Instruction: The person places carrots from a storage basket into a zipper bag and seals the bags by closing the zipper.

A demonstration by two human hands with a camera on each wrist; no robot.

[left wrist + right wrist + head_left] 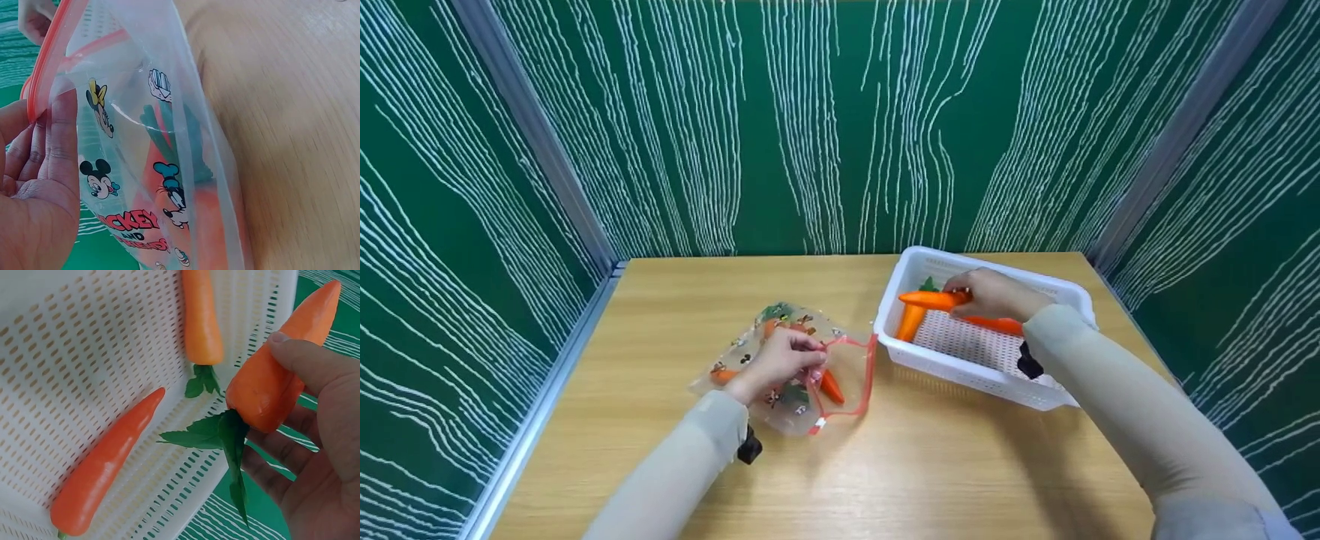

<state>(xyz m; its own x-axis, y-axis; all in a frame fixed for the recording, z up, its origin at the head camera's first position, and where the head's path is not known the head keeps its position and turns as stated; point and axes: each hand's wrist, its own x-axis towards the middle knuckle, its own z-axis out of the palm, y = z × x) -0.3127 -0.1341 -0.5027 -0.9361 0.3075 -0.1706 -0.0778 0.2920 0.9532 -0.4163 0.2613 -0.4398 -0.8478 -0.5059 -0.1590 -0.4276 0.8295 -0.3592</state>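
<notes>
My left hand (781,358) pinches the red zip rim of a clear cartoon-printed zip bag (799,426), its mouth held open toward the basket. Inside the bag lie several orange vegetables, some with green leaves (194,152). Over the white basket (975,381), my right hand (994,292) grips a carrot (261,385) between thumb and fingers. Its tip points left in the head view, and its green leaves (230,444) hang free. Down in the basket are another leafy carrot (202,323) and a red-orange, pepper-like vegetable (104,469) with a short green stem.
The basket, with perforated floor and walls, stands at the right on a wooden table (660,300), close beside the bag's mouth. Green panels (855,135) with white wavy lines rise behind and at both sides, joined by grey posts (536,127).
</notes>
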